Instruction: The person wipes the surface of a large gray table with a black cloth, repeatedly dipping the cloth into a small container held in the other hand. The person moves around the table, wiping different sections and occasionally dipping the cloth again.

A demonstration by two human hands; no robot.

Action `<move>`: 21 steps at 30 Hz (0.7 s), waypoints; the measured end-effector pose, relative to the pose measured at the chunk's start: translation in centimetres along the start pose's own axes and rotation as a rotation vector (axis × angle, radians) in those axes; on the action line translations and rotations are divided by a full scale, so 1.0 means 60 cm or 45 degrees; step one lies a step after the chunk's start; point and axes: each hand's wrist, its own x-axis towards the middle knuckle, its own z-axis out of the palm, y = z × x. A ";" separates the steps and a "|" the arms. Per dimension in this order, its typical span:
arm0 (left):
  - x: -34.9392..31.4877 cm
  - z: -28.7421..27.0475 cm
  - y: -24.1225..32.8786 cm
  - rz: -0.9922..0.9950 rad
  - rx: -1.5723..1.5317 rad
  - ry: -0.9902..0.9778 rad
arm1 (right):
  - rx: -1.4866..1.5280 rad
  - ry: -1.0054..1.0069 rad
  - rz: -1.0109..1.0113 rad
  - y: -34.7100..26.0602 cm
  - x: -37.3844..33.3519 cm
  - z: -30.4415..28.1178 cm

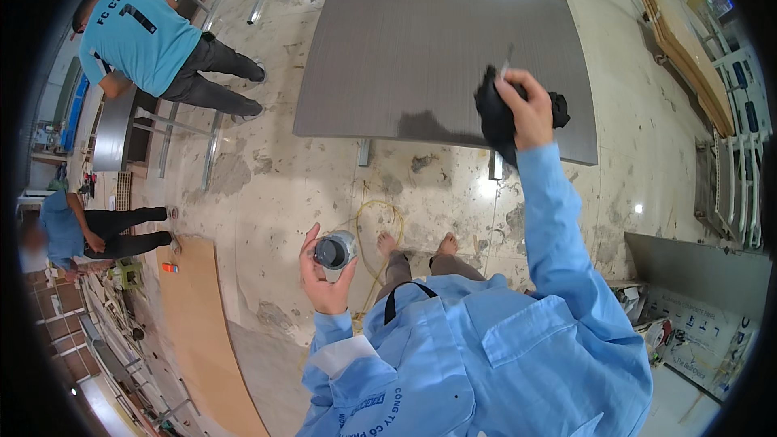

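Note:
My left hand (327, 293) is closed around a small open jar (335, 251) with dark grey stuff inside, held upright over the floor near my feet. Over the near right part of a dark grey wood-grain tabletop (405, 48), my right hand (530, 113) grips a bunched black cloth (495, 113). A thin, pale, slender tool (507, 58) with a darker tip sticks out from the fingertips of that hand; its exact kind is too small to make out. Whether the cloth touches the tabletop I cannot tell.
Metal legs (495, 166) show under the table's near edge. A yellow hose or cord (380, 204) loops on the stained floor by my feet. Two people (146, 40) are at the left, near another table and a brown board (194, 316). Stacked boards (688, 65) lean at the right.

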 end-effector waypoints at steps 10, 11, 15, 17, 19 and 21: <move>-0.003 -0.020 0.015 0.062 0.019 0.091 | -1.539 -0.197 -0.343 0.211 0.141 0.003; -0.009 -0.027 0.015 0.026 0.040 0.108 | -1.610 -0.205 -0.272 0.220 0.139 0.001; -0.005 -0.045 0.006 0.019 0.071 0.180 | -1.650 -0.281 -0.421 0.234 0.054 0.050; -0.002 -0.058 0.005 0.009 0.096 0.199 | -1.755 -0.814 -0.461 0.234 -0.043 0.098; -0.001 -0.070 0.002 -0.036 0.090 0.241 | -0.937 -1.096 -0.075 0.230 -0.147 0.145; 0.009 -0.083 -0.008 -0.026 0.096 0.251 | -0.687 -1.160 -0.151 0.219 -0.172 0.181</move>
